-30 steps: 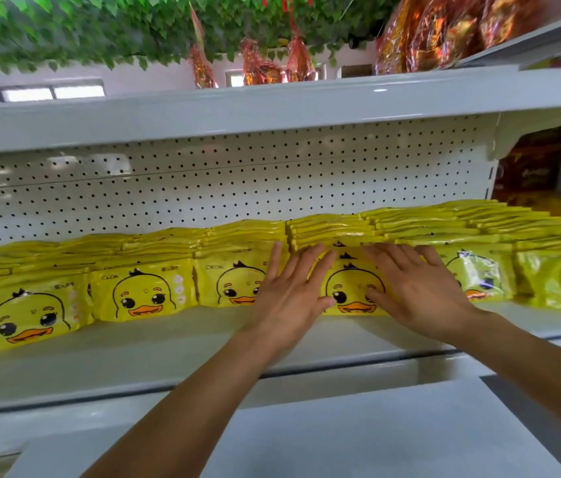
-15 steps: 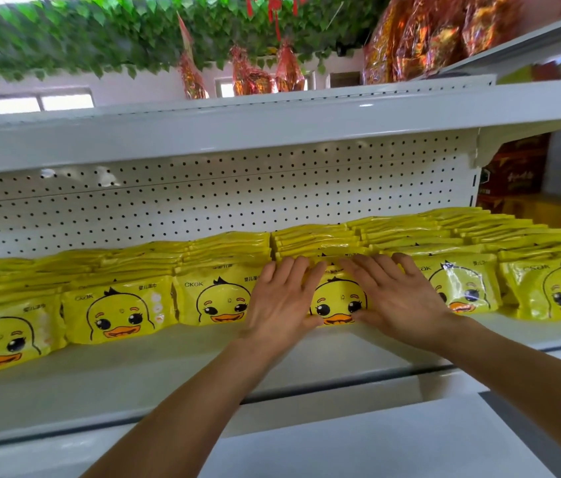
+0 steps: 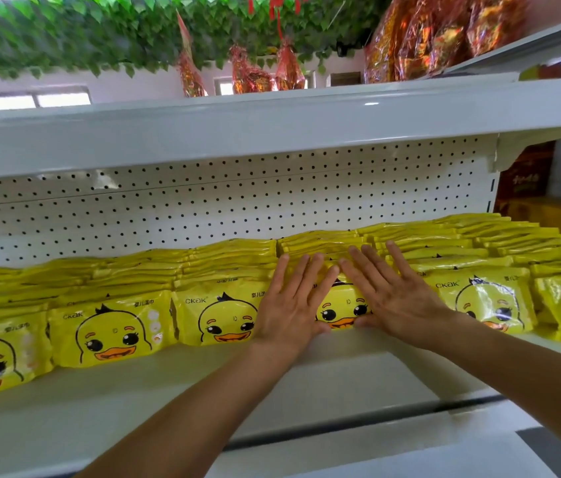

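We press the duck pack (image 3: 342,307) w/ left hand (image 3: 289,305) & right hand (image 3: 396,298), fingers (image 3: 280,274) spread flat. Uneven push & packs (image 3: 223,315) beside it could tip crooked.

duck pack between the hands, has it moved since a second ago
Yes. The duck pack slid back toward the pegboard: its front edge stuck out past the left neighbouring pack, and now sits about level with it.

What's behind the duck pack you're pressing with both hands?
Behind the duck pack, a row of more yellow packs runs back toward the perforated panel; only their top edges show. The left hand and right hand cover the nearest ones.
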Available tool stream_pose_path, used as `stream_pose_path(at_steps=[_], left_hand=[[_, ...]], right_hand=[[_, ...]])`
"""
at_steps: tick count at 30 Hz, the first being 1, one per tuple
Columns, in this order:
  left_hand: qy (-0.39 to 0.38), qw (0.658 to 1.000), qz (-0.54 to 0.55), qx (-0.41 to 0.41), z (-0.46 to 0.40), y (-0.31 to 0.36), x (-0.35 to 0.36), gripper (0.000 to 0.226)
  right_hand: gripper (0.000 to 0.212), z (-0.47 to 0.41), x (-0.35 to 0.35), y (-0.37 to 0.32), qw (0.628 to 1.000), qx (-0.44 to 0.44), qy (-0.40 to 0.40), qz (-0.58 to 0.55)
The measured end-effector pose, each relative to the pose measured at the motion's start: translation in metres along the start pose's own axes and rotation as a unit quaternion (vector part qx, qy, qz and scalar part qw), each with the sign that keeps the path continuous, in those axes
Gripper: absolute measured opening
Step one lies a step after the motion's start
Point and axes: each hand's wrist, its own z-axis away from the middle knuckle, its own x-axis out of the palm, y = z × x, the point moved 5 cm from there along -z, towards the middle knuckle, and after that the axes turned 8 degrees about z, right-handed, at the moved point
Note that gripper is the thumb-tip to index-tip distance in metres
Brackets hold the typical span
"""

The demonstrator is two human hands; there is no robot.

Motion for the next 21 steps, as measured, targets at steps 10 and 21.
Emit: stream_pose_path(at_steps=[10,21], left_hand=[[-0.040,0.999,-0.001,0.009,-0.013,0.001,0.006,0.093],[-0.079,0.995,0.067,-0.014,-0.008,0.006,-0.014,0.089]], right_hand=[[0.102,-0.012,0.015,0.000,0.996,-0.008,-0.051,0.079],[0.077,0.001,-0.015,0.000,0.998,0.028,-0.034,-0.035]])
